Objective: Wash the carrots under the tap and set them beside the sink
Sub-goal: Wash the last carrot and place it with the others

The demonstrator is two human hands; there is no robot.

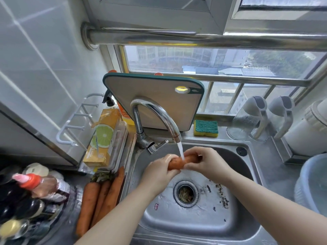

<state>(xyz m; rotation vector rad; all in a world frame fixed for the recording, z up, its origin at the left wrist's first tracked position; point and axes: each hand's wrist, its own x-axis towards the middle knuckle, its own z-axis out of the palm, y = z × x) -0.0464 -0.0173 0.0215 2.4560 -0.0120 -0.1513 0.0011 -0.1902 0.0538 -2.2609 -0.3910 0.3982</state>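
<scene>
Water [180,149] falls from the chrome tap [157,117] onto the middle of one carrot [178,162], which is held roughly level over the steel sink [238,218], above the drain strainer [185,193]. The left hand [159,172] has its fingers curled round the carrot's left end and the right hand [207,163] wraps the other end. Only the middle stretch shows between them, right under the stream. Several more carrots [99,197] lie side by side on the surface [77,179] just left of the sink, green stubs pointing away from the person. Whether these are washed or waiting I cannot tell.

A carrot like this is probably stiff and fairly dense, so it should not bend or bruise under a firm grip. Its wet skin is likely slick, though, and the taper could let it shoot out of a loose hold. Best to wrap the thicker end fully, rub with the other hand, and turn it so the covered ends get rinsed too.
</scene>
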